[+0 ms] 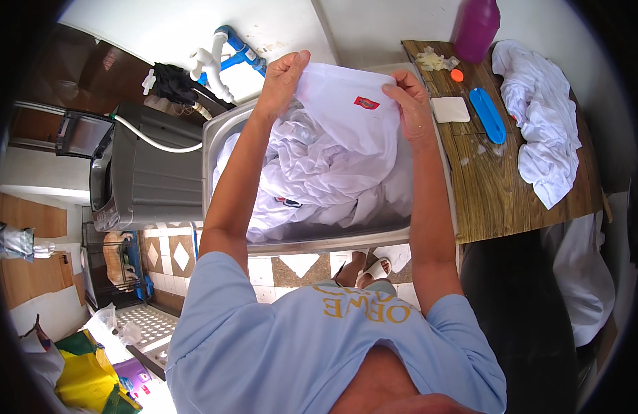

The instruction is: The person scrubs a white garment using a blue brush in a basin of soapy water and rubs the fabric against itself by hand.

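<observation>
My left hand (284, 81) and my right hand (411, 103) are both closed on a white garment (333, 90), stretching its upper part between them. A small red patch (366, 103) shows on the cloth, close to my right fingertips. The garment's lower part hangs down onto a heap of white clothes (298, 159) and merges with it, so its full shape is hidden. This heap fills much of a metal sink basin (319, 243) in front of me. A dark printed mark (287, 202) shows on one of the heaped clothes.
Right of the basin, a wooden board (498, 186) holds a blue brush (488, 116), a pale square block (450, 109), an orange cap (457, 75), a purple bottle (476, 31) and a crumpled white garment (540, 117). A white faucet (212, 69) rises behind. At left stands a grey washing machine (150, 169).
</observation>
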{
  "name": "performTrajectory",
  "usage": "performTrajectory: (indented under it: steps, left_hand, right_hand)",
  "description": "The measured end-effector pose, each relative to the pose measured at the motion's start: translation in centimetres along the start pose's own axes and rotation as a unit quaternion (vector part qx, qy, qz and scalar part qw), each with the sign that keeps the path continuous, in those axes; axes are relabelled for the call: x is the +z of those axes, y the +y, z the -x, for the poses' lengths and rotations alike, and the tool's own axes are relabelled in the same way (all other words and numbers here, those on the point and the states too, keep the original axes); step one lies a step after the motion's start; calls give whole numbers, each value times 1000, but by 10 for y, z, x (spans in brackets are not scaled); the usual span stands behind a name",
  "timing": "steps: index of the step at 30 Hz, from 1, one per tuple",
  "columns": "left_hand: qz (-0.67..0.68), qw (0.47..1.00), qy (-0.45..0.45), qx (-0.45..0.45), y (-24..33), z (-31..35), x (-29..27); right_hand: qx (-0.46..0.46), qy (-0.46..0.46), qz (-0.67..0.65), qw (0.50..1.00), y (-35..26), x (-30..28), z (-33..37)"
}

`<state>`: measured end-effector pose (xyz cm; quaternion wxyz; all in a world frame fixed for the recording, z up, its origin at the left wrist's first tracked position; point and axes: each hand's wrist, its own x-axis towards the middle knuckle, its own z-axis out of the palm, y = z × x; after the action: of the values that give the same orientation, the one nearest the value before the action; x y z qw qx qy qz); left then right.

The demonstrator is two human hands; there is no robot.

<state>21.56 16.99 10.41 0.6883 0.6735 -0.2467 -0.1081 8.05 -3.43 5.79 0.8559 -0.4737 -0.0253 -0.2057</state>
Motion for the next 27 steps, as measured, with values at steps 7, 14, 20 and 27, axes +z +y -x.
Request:
performTrajectory:
  steps: [7,14,20,27]
  left_hand:
    - [-20,1000,-15,12,9,-10,6]
    - [-112,987,-115,-24,-47,-15,31]
    - [-470,877,-87,55,-130,17,66]
    - [-546,833,-77,48,-165,21,64]
  right_hand:
    - [-33,34,24,999,-1,-1,-1]
    - [-91,192,250,945,33,-35,-12]
    - [73,66,662,743,70,-32,7]
    - [101,70,687,716,102,-41,6]
